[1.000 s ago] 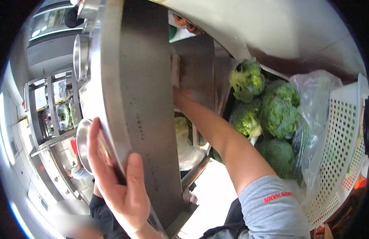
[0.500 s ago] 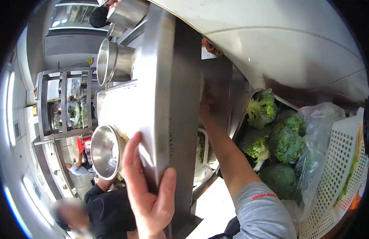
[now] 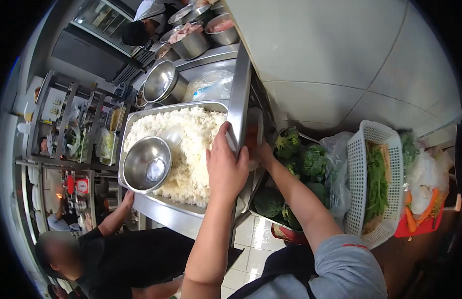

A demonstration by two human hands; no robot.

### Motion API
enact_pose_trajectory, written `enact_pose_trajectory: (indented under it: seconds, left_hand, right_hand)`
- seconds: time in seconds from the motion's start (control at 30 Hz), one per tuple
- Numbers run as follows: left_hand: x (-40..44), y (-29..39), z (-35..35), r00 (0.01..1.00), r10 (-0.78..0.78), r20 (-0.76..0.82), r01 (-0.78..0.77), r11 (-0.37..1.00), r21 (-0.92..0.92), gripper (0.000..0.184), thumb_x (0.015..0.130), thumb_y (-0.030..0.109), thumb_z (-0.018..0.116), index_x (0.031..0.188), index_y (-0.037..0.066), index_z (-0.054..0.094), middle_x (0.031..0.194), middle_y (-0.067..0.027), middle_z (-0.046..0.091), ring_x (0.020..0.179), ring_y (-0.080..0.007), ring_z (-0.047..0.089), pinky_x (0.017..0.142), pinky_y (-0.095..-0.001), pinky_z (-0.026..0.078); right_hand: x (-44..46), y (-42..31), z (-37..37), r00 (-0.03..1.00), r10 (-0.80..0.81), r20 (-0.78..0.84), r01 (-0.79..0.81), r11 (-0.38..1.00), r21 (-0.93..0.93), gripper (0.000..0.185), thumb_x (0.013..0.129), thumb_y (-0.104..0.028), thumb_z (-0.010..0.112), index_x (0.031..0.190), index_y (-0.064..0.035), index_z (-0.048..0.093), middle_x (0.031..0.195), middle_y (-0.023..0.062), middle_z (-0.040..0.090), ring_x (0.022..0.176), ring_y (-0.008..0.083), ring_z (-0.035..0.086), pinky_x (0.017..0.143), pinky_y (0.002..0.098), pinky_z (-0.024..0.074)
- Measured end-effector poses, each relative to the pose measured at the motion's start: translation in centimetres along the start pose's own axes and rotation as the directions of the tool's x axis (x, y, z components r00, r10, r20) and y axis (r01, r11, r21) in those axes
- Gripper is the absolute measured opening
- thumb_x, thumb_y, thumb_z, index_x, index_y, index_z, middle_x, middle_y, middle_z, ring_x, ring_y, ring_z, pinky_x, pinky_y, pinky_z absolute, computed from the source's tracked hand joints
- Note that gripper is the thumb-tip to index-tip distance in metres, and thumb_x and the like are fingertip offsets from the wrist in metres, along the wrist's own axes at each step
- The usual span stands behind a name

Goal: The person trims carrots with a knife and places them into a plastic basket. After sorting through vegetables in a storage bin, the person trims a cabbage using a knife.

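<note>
Reaching below the near edge of the steel counter (image 3: 238, 107), the right hand (image 3: 262, 152) is just beside a pale-rimmed container (image 3: 261, 122) with reddish contents; the container sits under that edge and is mostly hidden; whether the right fingers touch or grip it, I cannot tell. It looks like stiff plastic, so probably light in itself, its weight hanging on how full it is; the rim seems the surest place to take hold, kept level in case the contents are wet, since damp walls might slip. The left hand (image 3: 228, 162) rests on the counter's near edge, thumb spread wide from the fingers, lifting nothing; the steel there looks rigid and smooth.

On the countertop, a metal tray (image 3: 221, 105) of white rice (image 3: 201, 129) lies just beside the left fingers; filled so, it is likely heavy and best taken by two opposite rims; a steel bowl (image 3: 147, 164) sits on the rice; a co-worker's hand (image 3: 128, 199) is near one corner of the tray. Along the wall (image 3: 320, 50), broccoli (image 3: 313, 162) lies beside a plastic bag (image 3: 338, 174); next come a white basket (image 3: 355, 189) of leafy greens (image 3: 376, 179) and some carrots (image 3: 411, 219).
</note>
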State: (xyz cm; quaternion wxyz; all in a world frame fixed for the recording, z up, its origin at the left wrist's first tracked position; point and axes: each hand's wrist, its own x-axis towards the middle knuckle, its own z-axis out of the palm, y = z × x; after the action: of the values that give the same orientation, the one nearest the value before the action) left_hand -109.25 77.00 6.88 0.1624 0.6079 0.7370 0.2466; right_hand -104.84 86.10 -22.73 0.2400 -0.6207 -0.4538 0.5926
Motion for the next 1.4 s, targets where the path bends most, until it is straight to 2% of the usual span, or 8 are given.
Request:
enact_pose_trajectory:
  seconds: [0.1,0.2,0.33,0.57,0.87,1.13,1.33,1.4]
  left_hand:
    - [-0.1,-1.0,0.6,0.984,0.129,-0.12,-0.124,0.991,0.05,0.06,0.078,0.014,0.061,0.133,0.008,0.036,0.124,-0.0202,0.052,0.113,-0.0367,0.051,0.093,-0.0465,0.039]
    - [0.1,-1.2,0.9,0.993,0.089,-0.077,-0.088,0.996,0.02,0.062,0.08,0.018,0.057,0.135,0.009,0.032,0.128,-0.017,0.049,0.118,-0.0357,0.048,0.102,-0.0623,0.025]
    - [0.1,-1.7,1.1,0.992,0.091,-0.085,-0.091,0.996,0.011,0.06,0.08,0.021,0.057,0.134,0.009,0.033,0.128,-0.0168,0.05,0.116,-0.035,0.05,0.102,-0.0615,0.026]
    - [1.6,-3.2,2.3,0.989,0.114,-0.093,-0.116,0.993,-0.013,0.062,0.079,0.025,0.059,0.134,0.011,0.035,0.127,-0.017,0.052,0.115,-0.0344,0.051,0.097,-0.0568,0.034]
    - [4.0,-6.0,3.4,0.907,0.377,-0.189,-0.386,0.923,-0.01,0.062,0.074,0.019,0.059,0.13,-0.001,0.042,0.123,-0.0246,0.053,0.116,-0.0376,0.05,0.099,-0.0418,0.038]
    - [-0.3,-1.6,1.2,0.895,0.331,-0.3,-0.266,0.934,0.238,0.051,0.08,0.01,0.056,0.13,0.006,0.045,0.125,-0.0184,0.051,0.117,-0.0357,0.048,0.099,-0.0404,0.036]
    - [-14.2,5.9,6.0,0.666,0.491,-0.562,-0.635,0.769,-0.08,0.036,0.081,-0.006,0.047,0.116,0.0,0.053,0.117,-0.0155,0.056,0.112,-0.028,0.053,0.095,-0.0369,0.043]
    - [-20.7,9.4,10.6,0.75,0.372,-0.547,-0.611,0.707,-0.357,0.034,0.081,-0.008,0.046,0.113,-0.003,0.053,0.113,-0.013,0.057,0.106,-0.0244,0.055,0.093,-0.0353,0.043]
  right_hand:
    - [-6.8,-3.5,-5.0,0.997,0.068,-0.022,-0.067,0.997,0.038,0.064,0.076,-0.009,0.054,0.136,-0.0113,0.033,0.114,0.0227,0.057,0.093,0.0414,0.062,0.056,0.0495,0.0583]
    - [-11.7,-3.4,-8.9,0.995,0.079,-0.056,-0.076,0.995,0.057,0.059,0.076,-0.006,0.053,0.132,-0.0091,0.037,0.11,0.0222,0.059,0.091,0.0393,0.063,0.053,0.0491,0.058]
    - [-20.3,-4.2,-12.8,0.988,0.116,-0.102,-0.075,0.939,0.336,0.043,0.072,0.001,0.051,0.115,-0.0019,0.051,0.093,0.0145,0.06,0.074,0.0308,0.064,0.051,0.0466,0.0556]
    - [-33.4,-4.5,-17.7,0.975,0.068,-0.214,-0.023,0.978,0.207,0.037,0.07,-0.001,0.052,0.107,0.0023,0.054,0.083,0.0099,0.059,0.068,0.0198,0.06,0.051,0.0324,0.0494]
    - [-48.0,4.1,-23.1,0.98,0.078,-0.183,0.009,0.904,0.428,0.03,0.068,-0.003,0.056,0.097,0.0044,0.06,0.078,0.0078,0.06,0.062,0.0169,0.058,0.055,0.0297,0.0487]
    - [-64.2,13.8,-31.9,0.953,0.145,-0.267,0.059,0.774,0.631,0.026,0.068,-0.002,0.057,0.094,0.0012,0.061,0.074,0.0026,0.056,0.064,0.0118,0.056,0.056,0.0256,0.0464]
    - [-73.1,24.0,-39.6,0.855,0.312,-0.413,0.203,0.532,0.822,0.033,0.069,0.001,0.055,0.102,0.0017,0.057,0.082,0.0055,0.06,0.073,0.0147,0.061,0.061,0.0285,0.0517]
    - [-74.5,28.0,-42.9,0.835,0.352,-0.424,0.187,0.543,0.819,0.039,0.069,0.003,0.053,0.108,0.0022,0.053,0.089,0.008,0.06,0.078,0.0189,0.063,0.064,0.0331,0.0547]
